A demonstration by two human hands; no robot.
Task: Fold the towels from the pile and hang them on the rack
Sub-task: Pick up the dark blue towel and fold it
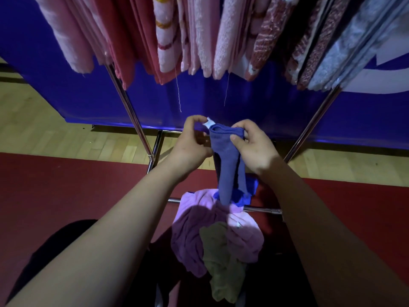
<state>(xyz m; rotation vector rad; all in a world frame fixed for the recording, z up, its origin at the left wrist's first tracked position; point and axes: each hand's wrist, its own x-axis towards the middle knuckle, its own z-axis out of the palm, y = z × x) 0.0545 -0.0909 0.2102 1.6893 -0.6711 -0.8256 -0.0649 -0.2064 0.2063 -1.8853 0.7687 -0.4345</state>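
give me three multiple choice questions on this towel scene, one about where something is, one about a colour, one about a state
1. Where is the crumpled pile of pink, purple and olive towels?
A. below the hands, by the rack's low bar
B. draped over the top rail
C. on the wooden floor at far left

2. What colour is the small towel held up by both hands?
A. olive
B. blue
C. white

3. How is that towel held?
A. by the left hand alone
B. lying loose on the pile
C. pinched at its top edge by both hands, hanging down

Answers: 1 A, the pile sits under the forearms. 2 B, the cloth is blue. 3 C, the right hand grips it too.
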